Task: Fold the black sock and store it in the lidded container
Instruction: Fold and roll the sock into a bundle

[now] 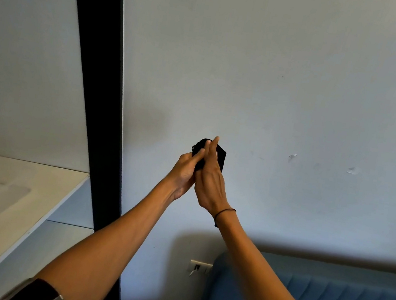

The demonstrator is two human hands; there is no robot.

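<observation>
Both hands press a black sock (220,157) in mid-air before a pale blue wall (279,85).

The left hand (184,173) and right hand (210,180) grasp it together; loosened, the bundle could unfold or drop. A white shelf (30,188) lies left, a blue headboard (323,299) near right; no container shows.

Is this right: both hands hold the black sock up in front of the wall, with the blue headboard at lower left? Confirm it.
Not quite. The head view shows the blue headboard at lower right, not lower left; a white shelf is at lower left. The rest holds: the left hand and right hand hold the black sock up in front of the wall.
</observation>
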